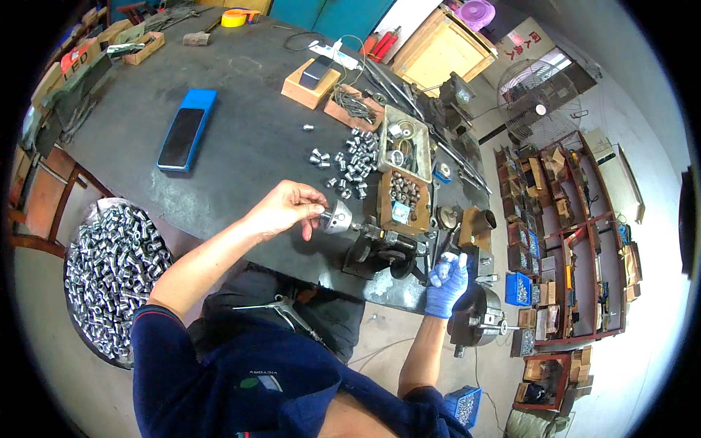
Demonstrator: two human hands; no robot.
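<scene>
My bare left hand (290,209) is at a silvery round chuck (337,217), thumb and fingers pinched together against its left face. Whatever lies between those fingertips is hidden. A shaft joins the chuck to a dark bench-mounted machine (380,252) at the table's front edge. My right hand (447,283), in a blue glove, is raised right of the machine with its fingers curled in. I cannot make out what it holds, if anything. Behind the chuck, many small shiny metal fittings (356,162) lie loose on the dark table (241,109).
A wooden box of fittings (405,223) and a grey tray of parts (416,135) stand behind the machine. A blue-cased phone (185,135) lies left. A large tub of metal fittings (113,277) sits lower left. A heavy dark vise-like tool (478,321) is beside my right wrist.
</scene>
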